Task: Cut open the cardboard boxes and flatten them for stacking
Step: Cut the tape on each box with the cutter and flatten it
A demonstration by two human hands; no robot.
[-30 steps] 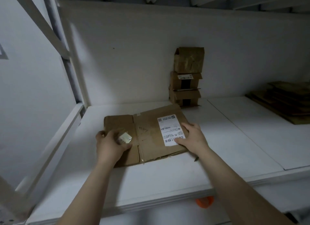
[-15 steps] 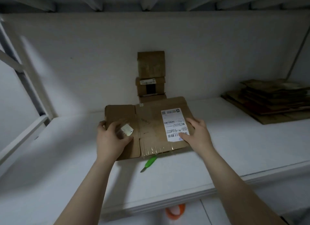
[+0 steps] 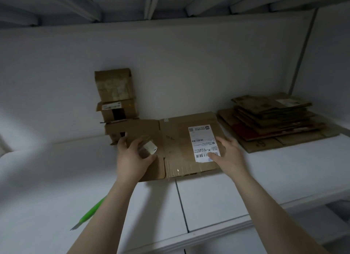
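A flattened brown cardboard box [image 3: 176, 140] with a white shipping label lies across the middle of the white shelf [image 3: 217, 193]. My left hand [image 3: 132, 157] grips its left part, fingers curled by a small white sticker. Fingers spread, my right hand [image 3: 229, 155] rests on the right edge with its thumb on the label. A green utility knife [image 3: 91, 212] lies on the shelf at lower left, partly behind my left forearm. Three small cardboard boxes [image 3: 115, 100] stand stacked against the back wall. The flat box hides part of the lowest one.
A pile of flattened cardboard [image 3: 274, 121] sits at the back right of the shelf, just right of the box under my hands. A seam [image 3: 180, 200] divides the shelf into panels. A low ceiling of beams hangs overhead.
Both hands have carried the flattened box to the right, toward the cardboard pile. The green knife, once hidden under its front edge, now lies well off to the lower left.
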